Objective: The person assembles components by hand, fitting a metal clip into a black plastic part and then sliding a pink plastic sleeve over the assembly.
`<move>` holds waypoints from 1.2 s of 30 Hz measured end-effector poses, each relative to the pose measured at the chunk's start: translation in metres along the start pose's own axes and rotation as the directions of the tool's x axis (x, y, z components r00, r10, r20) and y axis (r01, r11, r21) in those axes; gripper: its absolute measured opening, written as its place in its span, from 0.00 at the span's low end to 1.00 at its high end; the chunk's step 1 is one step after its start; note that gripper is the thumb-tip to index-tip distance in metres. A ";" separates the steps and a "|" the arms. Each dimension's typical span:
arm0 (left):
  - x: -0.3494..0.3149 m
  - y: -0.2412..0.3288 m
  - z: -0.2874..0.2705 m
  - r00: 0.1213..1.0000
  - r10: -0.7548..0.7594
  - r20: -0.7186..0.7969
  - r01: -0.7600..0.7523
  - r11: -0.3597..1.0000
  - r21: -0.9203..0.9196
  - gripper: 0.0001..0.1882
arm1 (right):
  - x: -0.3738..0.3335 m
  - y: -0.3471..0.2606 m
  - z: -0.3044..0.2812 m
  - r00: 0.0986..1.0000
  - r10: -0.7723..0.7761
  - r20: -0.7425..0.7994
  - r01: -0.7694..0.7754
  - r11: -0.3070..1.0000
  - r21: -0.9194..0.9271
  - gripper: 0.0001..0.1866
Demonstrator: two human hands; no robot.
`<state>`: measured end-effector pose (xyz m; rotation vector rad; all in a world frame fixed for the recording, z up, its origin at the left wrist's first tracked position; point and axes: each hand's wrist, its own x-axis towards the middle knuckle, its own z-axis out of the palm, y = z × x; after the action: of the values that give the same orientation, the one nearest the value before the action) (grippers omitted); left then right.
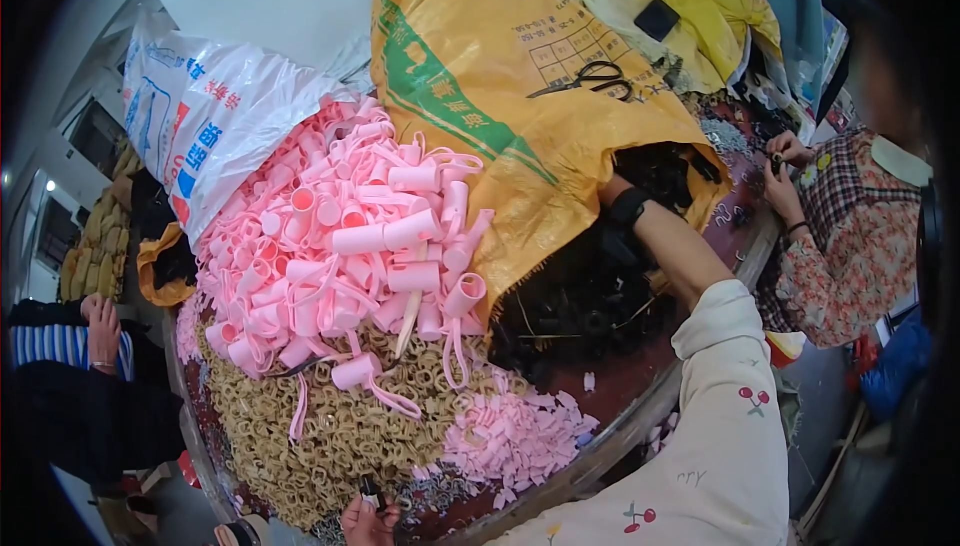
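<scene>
At the lower edge, my left hand [368, 524] is closed on a small black cylindrical part [371, 492] with a pale mark on its side. My right arm stretches up across the table, a dark band on its wrist. The back of my right hand [612, 192] goes in at the mouth of an orange woven sack [470, 76], so its fingers are hidden. Black plastic parts [590, 316] spill from that sack below my forearm. Between the hands lies a heap of small pink flat pieces [515, 438], beside a wide pile of tan ring-shaped parts [330, 426].
Pink cylinders with straps [350, 236] pour from a white sack [220, 116]. Scissors [590, 80] lie on the orange sack, and a dark phone [657, 19] on a yellow one. A co-worker's hands [785, 161] handle something small at right; another person's hand [103, 326] shows at left.
</scene>
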<state>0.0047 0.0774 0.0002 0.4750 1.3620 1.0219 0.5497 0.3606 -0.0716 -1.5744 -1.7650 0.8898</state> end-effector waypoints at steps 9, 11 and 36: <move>-0.014 -0.028 -0.021 0.982 0.154 0.113 -0.134 0.976 -0.169 0.11 | -0.054 -0.091 0.041 0.965 -0.142 0.220 0.236 0.836 -0.495 0.24; -0.019 -0.030 -0.025 0.979 0.124 0.162 -0.097 0.981 -0.167 0.12 | -0.064 -0.086 0.044 0.990 0.028 0.138 0.064 0.784 -0.617 0.25; -0.050 -0.046 -0.040 0.942 0.099 0.320 -0.018 0.969 -0.245 0.11 | -0.176 -0.190 0.094 0.943 -0.249 -0.222 0.058 0.778 -0.625 0.22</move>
<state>-0.0122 0.0021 -0.0164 0.4834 0.9170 1.0849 0.3825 0.1640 0.0258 -1.7884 -2.0297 -0.0409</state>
